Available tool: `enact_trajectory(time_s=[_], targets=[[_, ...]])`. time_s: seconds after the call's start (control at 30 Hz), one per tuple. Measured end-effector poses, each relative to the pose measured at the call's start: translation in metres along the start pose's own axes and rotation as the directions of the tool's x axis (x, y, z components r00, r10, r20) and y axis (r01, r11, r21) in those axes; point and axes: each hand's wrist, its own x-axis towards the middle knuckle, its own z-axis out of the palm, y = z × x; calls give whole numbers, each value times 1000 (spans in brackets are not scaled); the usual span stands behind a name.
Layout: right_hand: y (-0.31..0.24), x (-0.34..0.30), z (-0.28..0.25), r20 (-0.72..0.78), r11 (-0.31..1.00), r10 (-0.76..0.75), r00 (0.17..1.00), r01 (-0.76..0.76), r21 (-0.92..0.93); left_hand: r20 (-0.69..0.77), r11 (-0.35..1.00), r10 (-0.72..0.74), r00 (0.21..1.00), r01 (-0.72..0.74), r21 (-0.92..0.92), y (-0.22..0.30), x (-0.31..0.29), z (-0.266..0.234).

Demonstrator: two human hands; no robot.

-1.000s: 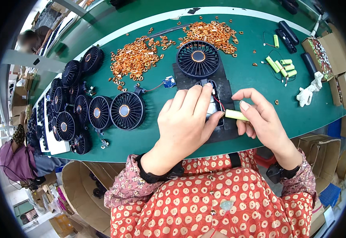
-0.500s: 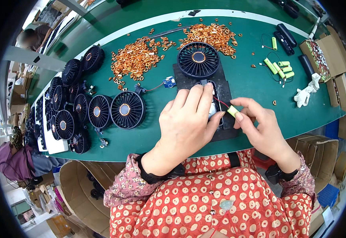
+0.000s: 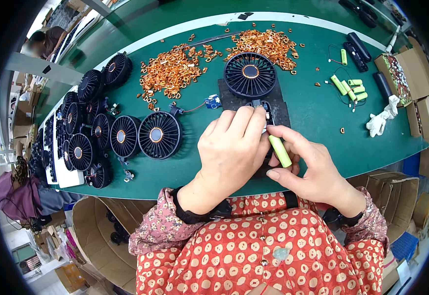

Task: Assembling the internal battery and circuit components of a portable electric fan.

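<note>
A black handheld fan (image 3: 250,84) lies with its round grille away from me on a black pad (image 3: 281,110). My left hand (image 3: 230,147) is closed over the fan's handle end, its fingertips down at the neck. Much of the handle and its inside is hidden under that hand. Close beside it, my right hand (image 3: 315,169) holds a yellow-green cylindrical battery (image 3: 279,151) at a tilt between thumb and fingers. The battery's upper end is close to my left thumb. Whether its wires are joined to the fan cannot be seen.
Two heaps of small orange rings (image 3: 170,73) lie beyond the fan. Several black fans (image 3: 158,135) stand at left, one wired to a blue circuit board (image 3: 213,102). Loose batteries (image 3: 349,88), black handle shells (image 3: 357,51), a white glove (image 3: 382,118) and a cardboard box (image 3: 411,73) are at right.
My right hand has brought the battery left and turned it, so more of its length shows over the handle. The left hand stays over the fan. The whole view has shifted slightly.
</note>
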Motion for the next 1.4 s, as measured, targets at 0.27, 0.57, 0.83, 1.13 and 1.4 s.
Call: enact_trajectory(time_s=[0.27,0.57,0.83,1.13,1.4], targets=[[23,22,-1,-85,833,-418,904,344,-433,-1,993,-57,998,56,-106,-6,-2,3],[39,27,8,-174,884,-383,907,305,-354,349,827,-53,936,237,-510,-31,-2,-24],[40,30,14,-195,875,-395,898,303,-377,270,821,-146,952,269,-503,-26,-3,-9],[33,28,19,-203,824,-413,888,269,-499,276,808,-248,929,355,-470,-23,1,-6],[32,22,5,-54,841,-406,912,350,-414,207,837,-214,955,288,-466,-23,-1,-4]])
